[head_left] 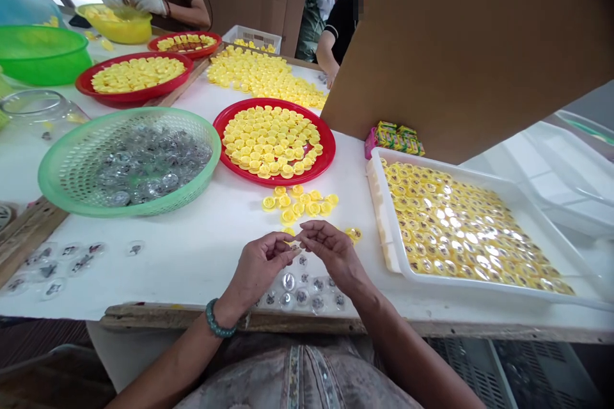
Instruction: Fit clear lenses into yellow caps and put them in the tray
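Note:
My left hand (pixel 261 262) and my right hand (pixel 330 252) meet fingertip to fingertip above the white table (pixel 201 249), pinching a small piece (pixel 293 244) between them, too small to name. Just beyond the fingers lies a loose cluster of yellow caps (pixel 300 203). Under my hands sit several clear domed lids (pixel 300 291). A red plate (pixel 322 163) full of yellow caps stands behind the cluster. To the right, a white tray (pixel 391 223) holds many yellow caps covered with clear lids.
A green basket (pixel 57 185) of clear lids sits at left, with more clear lids (pixel 52 265) on the table. Other red plates (pixel 89 86), a green bowl (pixel 41 51) and a yellow bowl (pixel 119 29) stand beyond. Two other people work at the far side. A cardboard sheet (pixel 470 45) rises at right.

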### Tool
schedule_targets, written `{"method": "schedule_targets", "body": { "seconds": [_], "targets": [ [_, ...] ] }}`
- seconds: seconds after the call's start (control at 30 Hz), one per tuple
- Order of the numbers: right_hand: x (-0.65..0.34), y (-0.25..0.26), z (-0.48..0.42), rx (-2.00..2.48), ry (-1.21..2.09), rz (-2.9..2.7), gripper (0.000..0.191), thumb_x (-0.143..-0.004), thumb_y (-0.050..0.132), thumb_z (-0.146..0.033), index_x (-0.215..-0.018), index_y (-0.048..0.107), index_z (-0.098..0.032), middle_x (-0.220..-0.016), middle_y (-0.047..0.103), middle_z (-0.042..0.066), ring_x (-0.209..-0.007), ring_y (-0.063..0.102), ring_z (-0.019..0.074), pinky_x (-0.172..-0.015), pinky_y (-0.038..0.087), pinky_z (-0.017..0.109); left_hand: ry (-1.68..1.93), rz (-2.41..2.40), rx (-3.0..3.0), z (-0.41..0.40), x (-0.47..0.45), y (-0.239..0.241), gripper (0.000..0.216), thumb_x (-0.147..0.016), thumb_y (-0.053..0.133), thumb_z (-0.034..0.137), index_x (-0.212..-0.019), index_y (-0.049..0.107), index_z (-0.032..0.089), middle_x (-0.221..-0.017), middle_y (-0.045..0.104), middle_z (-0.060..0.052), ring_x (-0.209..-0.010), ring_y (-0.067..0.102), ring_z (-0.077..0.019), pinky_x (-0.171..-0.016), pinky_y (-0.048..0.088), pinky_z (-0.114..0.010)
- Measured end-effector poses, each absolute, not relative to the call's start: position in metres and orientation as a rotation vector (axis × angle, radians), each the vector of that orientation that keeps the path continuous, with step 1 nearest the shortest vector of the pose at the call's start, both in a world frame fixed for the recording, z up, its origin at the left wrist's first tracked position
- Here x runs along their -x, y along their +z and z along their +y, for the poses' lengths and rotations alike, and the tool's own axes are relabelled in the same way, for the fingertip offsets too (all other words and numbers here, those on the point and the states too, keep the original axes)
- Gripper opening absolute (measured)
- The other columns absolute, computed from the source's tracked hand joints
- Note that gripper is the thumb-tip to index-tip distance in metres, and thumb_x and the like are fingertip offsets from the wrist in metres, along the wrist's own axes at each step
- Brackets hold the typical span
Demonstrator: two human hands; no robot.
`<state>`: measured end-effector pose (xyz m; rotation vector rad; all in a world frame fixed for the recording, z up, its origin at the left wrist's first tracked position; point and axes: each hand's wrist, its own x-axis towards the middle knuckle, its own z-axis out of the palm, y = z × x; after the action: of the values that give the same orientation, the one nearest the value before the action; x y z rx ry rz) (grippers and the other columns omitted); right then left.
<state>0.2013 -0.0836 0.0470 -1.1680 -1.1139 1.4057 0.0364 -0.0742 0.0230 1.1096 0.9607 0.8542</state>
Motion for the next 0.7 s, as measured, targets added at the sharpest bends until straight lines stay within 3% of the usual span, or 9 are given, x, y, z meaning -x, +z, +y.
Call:
{"method": "schedule_targets", "body": {
  "seconds": [0.23, 0.33, 0.43, 0.7],
  "targets": [
    [-0.202, 0.047, -0.090, 1.355, 1.010, -1.437, 0.021, -0.084, 0.058, -0.026, -0.104, 0.058, -0.021, -0.097, 0.063, 0.006, -0.087, 0.060, 0.0170, -0.080, 0.050, 0.034, 0.938, 0.952, -1.078, -0.076, -0.039, 0.024, 0.024, -0.080, 0.064, 0.032, -0.096, 0.054, 0.018, -0.082, 0.065, -0.003, -0.077, 0.062, -0.0193, -0.070, 0.048, -0.027],
    [-0.199, 0.044, -0.097, 1.393, 0.815, -1.687, 0.031, -0.079, 0.064, -0.025, -0.109, 0.058, -0.022, -0.098, 0.061, 0.005, -0.085, 0.059, 0.0172, -0.074, 0.052, 0.032, 0.946, 0.921, -1.038, -0.077, -0.040, 0.029, 0.020, -0.081, 0.063, 0.030, -0.094, 0.055, 0.018, -0.087, 0.065, -0.005, -0.084, 0.061, -0.0198, -0.075, 0.047, -0.028],
    [-0.193, 0.038, -0.100, 1.397, 0.614, -1.845, 0.041, -0.076, 0.068, -0.025, -0.115, 0.056, -0.022, -0.106, 0.059, 0.007, -0.093, 0.057, 0.0192, -0.078, 0.051, 0.033, 0.946, 0.906, -0.953, -0.078, -0.043, 0.032, 0.020, -0.080, 0.063, 0.032, -0.091, 0.058, 0.016, -0.089, 0.065, -0.006, -0.085, 0.060, -0.0208, -0.077, 0.047, -0.029],
    [-0.183, 0.027, -0.094, 1.431, 0.421, -1.775, 0.026, -0.078, 0.064, -0.019, -0.104, 0.060, -0.021, -0.092, 0.060, 0.005, -0.084, 0.057, 0.0171, -0.074, 0.049, 0.030, 0.999, 0.949, -0.839, -0.081, -0.046, 0.027, 0.021, -0.076, 0.068, 0.031, -0.089, 0.068, 0.015, -0.090, 0.066, -0.005, -0.089, 0.057, -0.0190, -0.083, 0.042, -0.026]
  ]
}}
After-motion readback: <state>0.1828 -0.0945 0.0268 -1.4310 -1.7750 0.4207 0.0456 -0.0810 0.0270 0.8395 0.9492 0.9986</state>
